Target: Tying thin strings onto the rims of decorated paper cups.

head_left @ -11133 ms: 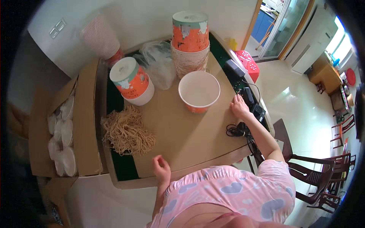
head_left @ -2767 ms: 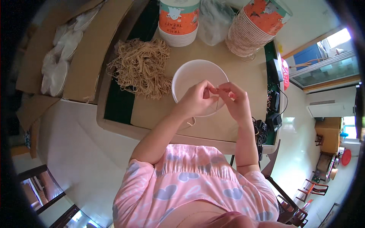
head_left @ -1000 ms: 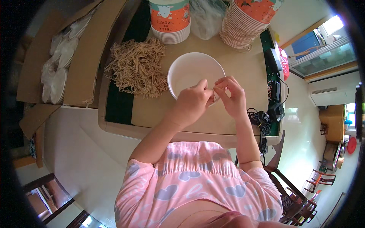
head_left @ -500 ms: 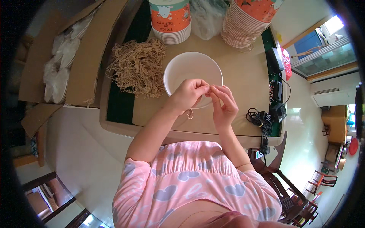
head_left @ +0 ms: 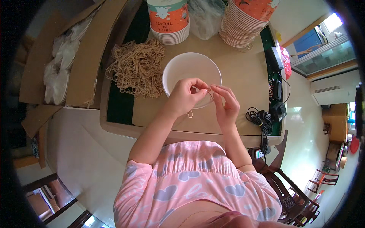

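Note:
A white paper bucket (head_left: 182, 66) stands on the table, its round mouth facing up. Over its near rim my left hand (head_left: 187, 95) and my right hand (head_left: 227, 104) meet, fingertips pinched together on a thin beige string (head_left: 208, 91). A loose end of string hangs out below my left hand, near the wrist. Most of the string is covered by my fingers. Left of the bucket lies a tangled heap of beige strings (head_left: 140, 68).
Behind are a short stack of orange-and-green printed buckets (head_left: 169, 21), a clear plastic bag (head_left: 204, 19) and a taller stack with strings (head_left: 243, 26). An opened cardboard box (head_left: 87, 57) holds wrapped white pieces at left. Black cables (head_left: 260, 118) lie at the right edge.
My fingertips have drawn slightly apart, and the string between them now shows. My right hand has shifted a little to the right.

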Action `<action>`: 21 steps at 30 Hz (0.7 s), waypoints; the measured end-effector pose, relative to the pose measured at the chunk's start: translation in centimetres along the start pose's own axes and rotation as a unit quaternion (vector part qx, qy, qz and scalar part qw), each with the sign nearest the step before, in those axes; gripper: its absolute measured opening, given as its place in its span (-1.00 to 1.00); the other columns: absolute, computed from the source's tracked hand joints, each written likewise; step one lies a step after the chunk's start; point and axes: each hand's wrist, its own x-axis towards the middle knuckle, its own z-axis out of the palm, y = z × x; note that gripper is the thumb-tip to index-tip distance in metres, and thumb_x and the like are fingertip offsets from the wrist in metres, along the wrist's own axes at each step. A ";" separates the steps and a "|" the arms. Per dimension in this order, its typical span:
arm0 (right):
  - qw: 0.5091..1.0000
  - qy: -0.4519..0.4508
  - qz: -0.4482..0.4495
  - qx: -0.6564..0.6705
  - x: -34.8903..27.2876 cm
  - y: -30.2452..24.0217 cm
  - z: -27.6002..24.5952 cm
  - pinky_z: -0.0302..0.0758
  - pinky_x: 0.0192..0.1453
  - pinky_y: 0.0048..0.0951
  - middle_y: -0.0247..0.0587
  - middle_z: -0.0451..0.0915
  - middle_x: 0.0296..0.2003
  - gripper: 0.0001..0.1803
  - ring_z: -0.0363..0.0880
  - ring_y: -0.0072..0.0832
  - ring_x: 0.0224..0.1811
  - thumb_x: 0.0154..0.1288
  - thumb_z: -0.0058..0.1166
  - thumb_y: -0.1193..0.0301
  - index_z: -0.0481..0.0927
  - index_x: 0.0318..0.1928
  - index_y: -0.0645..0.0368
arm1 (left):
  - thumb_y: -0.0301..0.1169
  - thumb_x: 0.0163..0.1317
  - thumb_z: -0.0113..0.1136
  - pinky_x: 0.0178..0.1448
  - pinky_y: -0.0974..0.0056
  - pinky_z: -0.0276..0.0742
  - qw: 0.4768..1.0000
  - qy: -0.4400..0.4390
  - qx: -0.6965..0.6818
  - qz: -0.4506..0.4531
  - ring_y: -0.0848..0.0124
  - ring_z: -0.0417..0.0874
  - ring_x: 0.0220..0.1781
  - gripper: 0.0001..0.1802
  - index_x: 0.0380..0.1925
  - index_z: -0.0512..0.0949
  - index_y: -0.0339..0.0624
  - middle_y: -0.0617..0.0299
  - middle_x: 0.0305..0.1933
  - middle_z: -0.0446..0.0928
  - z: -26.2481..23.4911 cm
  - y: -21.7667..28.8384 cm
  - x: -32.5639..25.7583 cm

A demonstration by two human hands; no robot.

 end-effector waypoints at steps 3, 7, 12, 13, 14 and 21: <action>0.998 -0.026 -0.007 -0.048 0.6 -0.1 -0.4 0.51 -0.13 -0.47 -0.17 0.66 -0.28 -0.83 0.60 -0.40 -0.23 0.13 0.23 0.66 0.65 -0.23 0.25 | -0.50 0.26 0.21 -0.29 0.52 0.43 0.998 -0.009 0.061 -0.018 0.69 0.52 -0.37 -0.90 -0.27 0.61 -0.31 0.37 -0.37 0.59 0.1 1.2 -0.3; 0.998 -0.028 0.012 -0.052 0.9 0.0 -0.1 0.49 -0.18 -0.46 -0.21 0.64 -0.34 -0.86 0.57 -0.42 -0.31 0.10 0.26 0.66 0.60 -0.32 0.24 | -0.50 0.26 0.21 -0.32 0.53 0.40 0.995 0.014 0.100 -0.013 0.70 0.47 -0.42 -0.88 -0.24 0.64 -0.28 0.35 -0.33 0.64 0.1 1.3 -0.8; 0.998 -0.024 0.005 -0.054 1.0 -0.1 0.0 0.47 -0.20 -0.46 -0.24 0.62 -0.37 -0.86 0.55 -0.44 -0.34 0.08 0.24 0.68 0.56 -0.37 0.24 | -0.52 0.23 0.23 -0.41 0.50 0.33 0.993 0.074 0.078 0.037 0.69 0.36 -0.52 -0.88 -0.24 0.66 -0.26 0.36 -0.33 0.67 0.6 1.4 -1.2; 0.998 -0.025 0.005 -0.054 1.0 0.0 -0.1 0.47 -0.20 -0.46 -0.24 0.62 -0.37 -0.86 0.55 -0.44 -0.34 0.08 0.24 0.68 0.56 -0.37 0.24 | -0.53 0.22 0.24 -0.42 0.49 0.34 0.985 0.075 0.150 0.038 0.68 0.37 -0.53 -0.88 -0.25 0.66 -0.25 0.36 -0.33 0.68 0.6 1.9 -1.4; 0.998 -0.026 0.003 -0.054 1.0 0.1 -0.2 0.47 -0.20 -0.46 -0.25 0.62 -0.37 -0.86 0.55 -0.43 -0.33 0.07 0.24 0.68 0.57 -0.37 0.23 | -0.53 0.22 0.24 -0.42 0.49 0.34 0.985 0.076 0.150 0.037 0.68 0.37 -0.53 -0.88 -0.25 0.66 -0.25 0.36 -0.33 0.68 0.8 1.7 -1.4; 0.995 -0.053 0.011 -0.087 1.0 -0.4 -0.3 0.46 -0.11 -0.40 -0.27 0.64 -0.36 -0.83 0.56 -0.39 -0.31 0.05 0.31 0.59 0.59 -0.33 0.19 | -0.54 0.17 0.26 -0.46 0.47 0.34 0.967 0.116 0.195 0.114 0.64 0.37 -0.57 -0.90 -0.29 0.67 -0.20 0.34 -0.40 0.65 1.0 0.9 -1.5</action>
